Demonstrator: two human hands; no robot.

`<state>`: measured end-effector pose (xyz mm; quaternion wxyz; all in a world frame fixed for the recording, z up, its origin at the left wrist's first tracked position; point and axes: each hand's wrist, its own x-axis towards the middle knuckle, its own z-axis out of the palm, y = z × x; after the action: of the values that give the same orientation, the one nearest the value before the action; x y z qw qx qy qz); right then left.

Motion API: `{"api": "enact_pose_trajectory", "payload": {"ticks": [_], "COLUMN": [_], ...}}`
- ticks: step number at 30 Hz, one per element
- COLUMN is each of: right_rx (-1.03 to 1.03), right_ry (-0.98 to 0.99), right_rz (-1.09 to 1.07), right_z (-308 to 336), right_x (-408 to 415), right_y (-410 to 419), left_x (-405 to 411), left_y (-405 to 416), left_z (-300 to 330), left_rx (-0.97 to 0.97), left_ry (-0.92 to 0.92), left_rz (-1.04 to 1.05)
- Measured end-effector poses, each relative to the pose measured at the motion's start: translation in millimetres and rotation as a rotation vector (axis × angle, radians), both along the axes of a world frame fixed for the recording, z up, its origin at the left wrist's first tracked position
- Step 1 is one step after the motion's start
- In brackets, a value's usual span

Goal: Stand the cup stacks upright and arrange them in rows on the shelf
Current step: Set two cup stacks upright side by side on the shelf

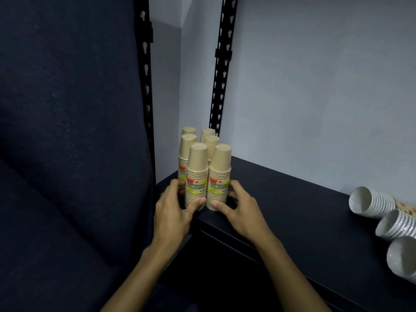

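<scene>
A dark shelf (pixel 292 199) is shown against a pale wall (pixel 315 86). Six upright tan cup stacks (pixel 203 167) are grouped in two rows at its left corner. The front left stack (pixel 196 176) is grasped by the left hand (pixel 174 207), the front right stack (pixel 218 174) by the right hand (pixel 240 207). White cup stacks (pixel 371 204) are seen lying far right.

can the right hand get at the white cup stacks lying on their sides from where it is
Probably yes. The right hand is on the front right tan stack, and the dark shelf between it and the white stacks shows nothing in the way.
</scene>
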<state>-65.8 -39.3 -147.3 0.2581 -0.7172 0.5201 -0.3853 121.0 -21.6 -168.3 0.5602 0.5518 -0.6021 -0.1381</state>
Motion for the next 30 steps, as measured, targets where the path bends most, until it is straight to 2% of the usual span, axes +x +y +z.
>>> {"api": "enact_pose_trajectory", "payload": {"ticks": [11,24,27,30], "right_rx": [-0.016,0.06,0.062,0.022], "right_ry": [0.101,0.147,0.245,0.448], "right_rz": [-0.042,-0.066,-0.079,-0.154], "right_z": [-5,3,8,8], "right_x": [3,6,8,8], "right_y": [0,9,13,20], "left_x": [-2,-5,-5,-6], "left_y": [-1,5,9,17], "left_z": [-1,1,1,-2], "left_rx": [0.027,0.06,0.102,0.154], "left_ry": [-0.003,-0.104,-0.086,-0.068], "left_rz": [0.03,0.096,0.084,0.108]}}
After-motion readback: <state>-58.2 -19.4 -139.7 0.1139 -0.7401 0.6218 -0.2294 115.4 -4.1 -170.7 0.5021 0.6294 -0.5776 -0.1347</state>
